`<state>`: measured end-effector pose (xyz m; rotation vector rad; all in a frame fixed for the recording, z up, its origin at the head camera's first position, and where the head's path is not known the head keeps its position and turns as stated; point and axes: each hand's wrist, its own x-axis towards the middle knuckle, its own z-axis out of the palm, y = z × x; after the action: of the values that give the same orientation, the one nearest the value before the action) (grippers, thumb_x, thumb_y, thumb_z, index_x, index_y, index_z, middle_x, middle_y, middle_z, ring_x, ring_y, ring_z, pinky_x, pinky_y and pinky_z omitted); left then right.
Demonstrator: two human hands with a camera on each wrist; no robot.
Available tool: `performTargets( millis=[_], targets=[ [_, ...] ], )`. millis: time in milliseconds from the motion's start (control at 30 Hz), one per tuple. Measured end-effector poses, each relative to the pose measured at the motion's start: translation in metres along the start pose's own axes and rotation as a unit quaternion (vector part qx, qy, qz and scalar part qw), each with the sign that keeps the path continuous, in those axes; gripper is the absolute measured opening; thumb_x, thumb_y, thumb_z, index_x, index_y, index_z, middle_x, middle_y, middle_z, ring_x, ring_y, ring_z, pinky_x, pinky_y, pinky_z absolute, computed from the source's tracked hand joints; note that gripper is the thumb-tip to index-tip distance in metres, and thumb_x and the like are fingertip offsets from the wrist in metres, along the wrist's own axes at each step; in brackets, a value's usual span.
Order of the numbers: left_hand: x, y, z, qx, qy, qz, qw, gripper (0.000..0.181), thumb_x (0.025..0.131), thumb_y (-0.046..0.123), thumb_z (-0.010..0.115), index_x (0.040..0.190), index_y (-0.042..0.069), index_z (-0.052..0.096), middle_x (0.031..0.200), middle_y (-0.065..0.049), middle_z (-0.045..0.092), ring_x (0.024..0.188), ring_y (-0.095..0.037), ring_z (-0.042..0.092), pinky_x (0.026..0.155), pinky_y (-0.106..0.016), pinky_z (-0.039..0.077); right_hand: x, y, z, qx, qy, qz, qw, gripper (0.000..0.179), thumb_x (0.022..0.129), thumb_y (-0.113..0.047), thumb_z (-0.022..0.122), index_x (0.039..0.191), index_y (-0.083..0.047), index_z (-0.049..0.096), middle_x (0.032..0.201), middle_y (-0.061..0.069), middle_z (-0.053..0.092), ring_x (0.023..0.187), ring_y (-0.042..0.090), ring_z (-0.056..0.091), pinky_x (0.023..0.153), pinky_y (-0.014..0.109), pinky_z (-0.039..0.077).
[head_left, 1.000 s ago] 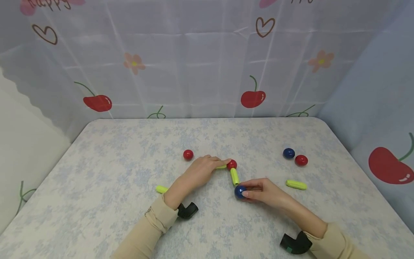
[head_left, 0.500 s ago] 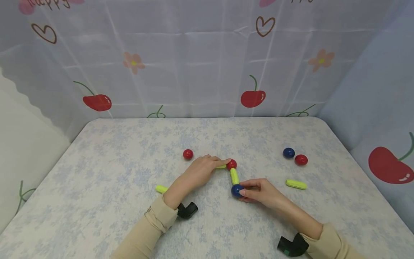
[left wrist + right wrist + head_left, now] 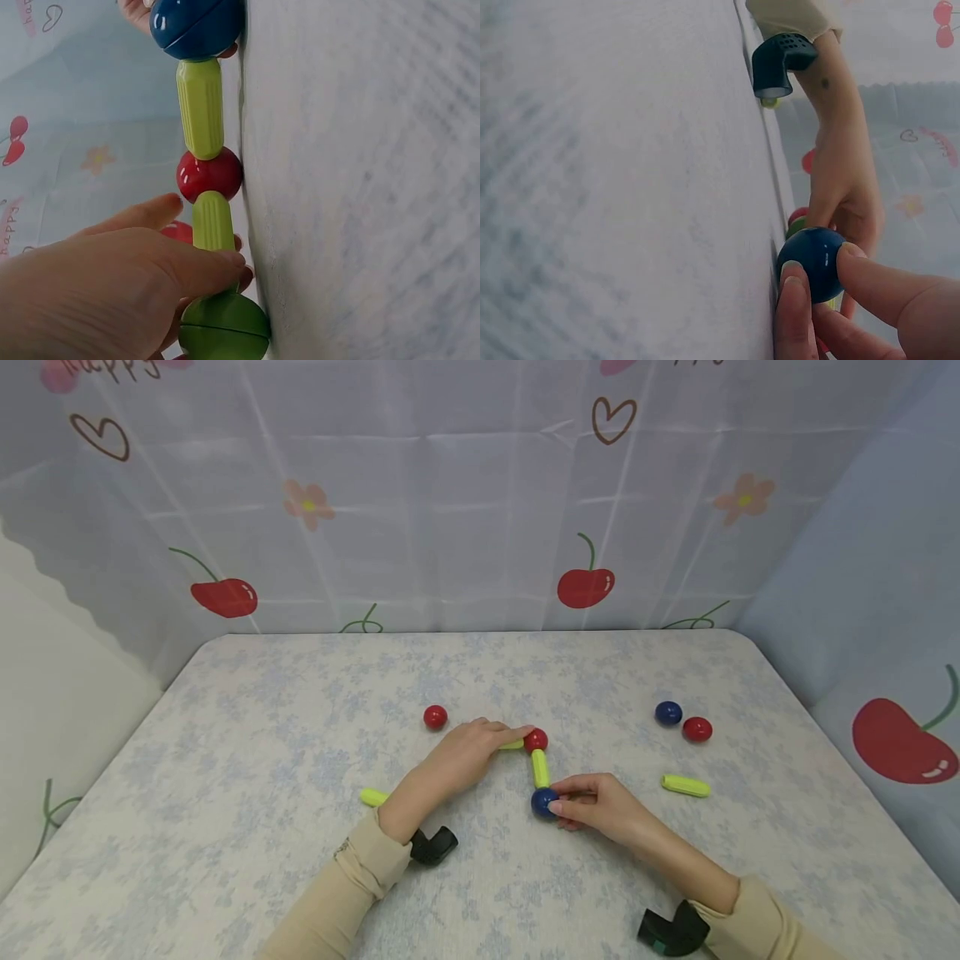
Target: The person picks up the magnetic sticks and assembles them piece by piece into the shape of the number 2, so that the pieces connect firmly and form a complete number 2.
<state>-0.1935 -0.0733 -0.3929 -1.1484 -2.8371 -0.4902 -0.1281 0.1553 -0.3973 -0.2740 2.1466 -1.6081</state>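
At mid-table lies a chain of toy balls and yellow-green rods. My right hand (image 3: 603,806) pinches the blue ball (image 3: 544,803) between thumb and fingers, at the near end of a ribbed rod (image 3: 201,109). This rod's far end meets a red ball (image 3: 536,740). From the red ball a second rod (image 3: 214,221) runs left, and my left hand (image 3: 467,756) grips it with the thumb across it; the index finger reaches the red ball. A green ball (image 3: 225,330), hidden under the left hand in the head view, sits at that rod's other end.
A loose red ball (image 3: 435,717) lies behind the left hand. Toward the back right are a blue ball (image 3: 668,713) and a red ball (image 3: 697,729). One rod (image 3: 686,786) lies at right, another (image 3: 373,797) partly behind the left forearm. Both wrists carry black camera mounts.
My right hand has moved slightly left with the blue ball, swinging the rod's near end left until ball and rod are more nearly in line. The left hand stays in place.
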Motion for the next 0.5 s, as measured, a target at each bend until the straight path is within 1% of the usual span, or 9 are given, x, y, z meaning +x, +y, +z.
performTargets(
  millis=[133, 267, 333, 400, 500],
  targets=[
    [-0.002, -0.002, -0.002, -0.013, 0.003, -0.004, 0.9999, 0.058, 0.089, -0.007, 0.057, 0.139, 0.02, 0.048, 0.121, -0.003, 0.06, 0.108, -0.021, 0.055, 0.091, -0.033, 0.043, 0.0, 0.0, 0.0, -0.001, -0.001, -0.003, 1.0, 0.039, 0.09, -0.012, 0.064, 0.116, 0.016, 0.056, 0.087, 0.008, 0.062, 0.077, 0.022, 0.064, 0.067, 0.033, 0.054],
    [-0.005, -0.003, -0.009, -0.021, 0.008, -0.007, 0.9997, 0.058, 0.089, -0.003, 0.06, 0.14, 0.019, 0.046, 0.125, -0.004, 0.058, 0.112, -0.02, 0.053, 0.093, -0.032, 0.041, 0.0, 0.0, 0.001, 0.001, -0.001, 0.001, 1.0, 0.039, 0.09, -0.012, 0.064, 0.116, 0.016, 0.056, 0.087, 0.008, 0.062, 0.076, 0.021, 0.064, 0.067, 0.033, 0.054],
    [-0.008, -0.003, -0.017, -0.029, 0.011, -0.012, 0.9995, 0.057, 0.088, -0.001, 0.061, 0.14, 0.019, 0.046, 0.127, -0.004, 0.056, 0.115, -0.02, 0.051, 0.094, -0.033, 0.041, 0.0, 0.0, 0.001, 0.0, 0.001, 0.005, 1.0, 0.039, 0.09, -0.013, 0.064, 0.116, 0.015, 0.056, 0.087, 0.007, 0.062, 0.076, 0.021, 0.064, 0.067, 0.032, 0.054],
    [-0.012, -0.003, -0.026, -0.042, 0.009, -0.024, 0.9988, 0.056, 0.089, 0.0, 0.061, 0.14, 0.019, 0.047, 0.129, -0.004, 0.054, 0.118, -0.019, 0.049, 0.094, -0.033, 0.041, 0.0, 0.0, 0.001, -0.002, 0.003, 0.007, 1.0, 0.039, 0.09, -0.013, 0.064, 0.116, 0.015, 0.056, 0.087, 0.007, 0.063, 0.075, 0.02, 0.063, 0.067, 0.032, 0.054],
    [-0.022, -0.006, -0.043, -0.057, 0.004, -0.037, 0.9977, 0.054, 0.089, 0.003, 0.063, 0.138, 0.018, 0.049, 0.131, -0.004, 0.052, 0.121, -0.02, 0.046, 0.095, -0.035, 0.04, 0.0, 0.0, 0.001, -0.002, 0.006, 0.009, 0.9999, 0.039, 0.09, -0.012, 0.064, 0.117, 0.015, 0.056, 0.087, 0.007, 0.063, 0.075, 0.02, 0.063, 0.067, 0.032, 0.054]
  ],
)
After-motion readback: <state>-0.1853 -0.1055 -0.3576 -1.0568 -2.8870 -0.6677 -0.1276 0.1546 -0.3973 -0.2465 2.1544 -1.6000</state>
